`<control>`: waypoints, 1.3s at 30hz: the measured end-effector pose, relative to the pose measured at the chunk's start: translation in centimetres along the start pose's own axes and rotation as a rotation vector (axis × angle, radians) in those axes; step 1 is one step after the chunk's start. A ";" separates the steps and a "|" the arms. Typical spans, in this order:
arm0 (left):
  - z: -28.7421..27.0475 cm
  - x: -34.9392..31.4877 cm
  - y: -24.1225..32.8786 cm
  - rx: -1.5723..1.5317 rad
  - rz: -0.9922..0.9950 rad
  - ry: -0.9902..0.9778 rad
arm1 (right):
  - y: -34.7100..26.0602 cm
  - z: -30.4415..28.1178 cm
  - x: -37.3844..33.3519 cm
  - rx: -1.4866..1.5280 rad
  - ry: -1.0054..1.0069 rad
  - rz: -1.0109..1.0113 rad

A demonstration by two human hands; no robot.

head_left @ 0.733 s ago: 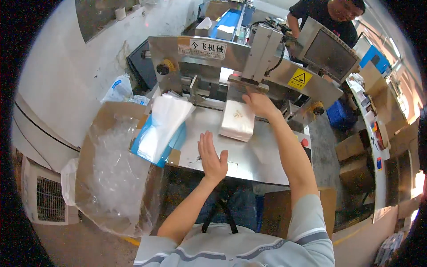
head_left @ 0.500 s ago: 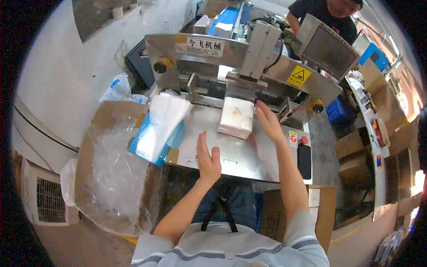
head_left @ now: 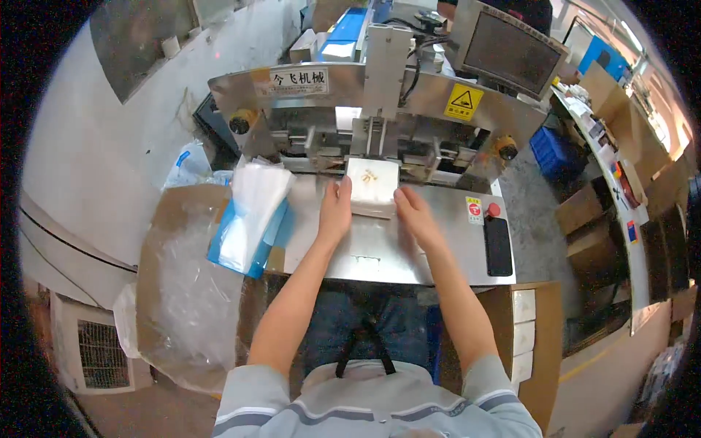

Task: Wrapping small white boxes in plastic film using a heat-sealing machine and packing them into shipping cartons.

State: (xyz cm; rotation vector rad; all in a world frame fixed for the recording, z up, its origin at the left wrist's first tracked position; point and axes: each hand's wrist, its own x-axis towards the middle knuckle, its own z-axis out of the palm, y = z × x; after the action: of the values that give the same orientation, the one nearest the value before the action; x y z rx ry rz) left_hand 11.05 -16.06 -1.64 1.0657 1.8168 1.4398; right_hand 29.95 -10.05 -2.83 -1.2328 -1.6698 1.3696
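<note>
Beside a scuffed pale wall (head_left: pixel 197 80), steel machine (head_left: pixel 345 82) with a broad crossbar, monitor (head_left: pixel 515 51) behind its right half and shiny metal bench (head_left: pixel 380 269) in front. Straight ahead of the body, at the machine's foot: white packet (head_left: pixel 373 184) in glossy film, small gold print on top. Lies to the right of the left hand (head_left: pixel 336 212) and to the left of the right hand (head_left: pixel 418 212), squarely between them, neither clearly nearer. Long axis hard to read through the fisheye, seemingly pointing away from the body toward the machine. Left hand open, fingers together along the packet's left side; right hand likewise open, fingertips at the right side near the front corner. No closed fist on either side, only a two-sided hold; cannot tell how firm, nor whether resting on the bench or slightly raised. Farther left, white bags (head_left: pixel 252 204) on a blue wrapper (head_left: pixel 277 223); at right, red button (head_left: pixel 493 210) and dark phone (head_left: pixel 498 247). Compared with half a second ago: both hands now against the packet instead of apart from it, and packet squarer to the body.
</note>
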 end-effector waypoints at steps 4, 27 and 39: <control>1.3 2.8 -2.2 0.089 0.091 0.089 | 0.8 1.8 2.1 0.049 0.152 -0.015; 1.2 3.3 -2.9 0.317 0.273 -0.292 | 2.7 -4.2 -11.8 0.214 -0.101 -0.197; 10.2 12.1 -2.5 1.044 0.391 -0.709 | 3.1 -14.3 -24.4 0.165 0.300 -0.309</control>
State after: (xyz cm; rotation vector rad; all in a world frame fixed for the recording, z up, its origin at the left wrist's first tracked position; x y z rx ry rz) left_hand 12.74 -0.77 -6.11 2.1627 1.8022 0.0494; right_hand 52.21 -27.54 -0.28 -0.9826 -1.4359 1.0532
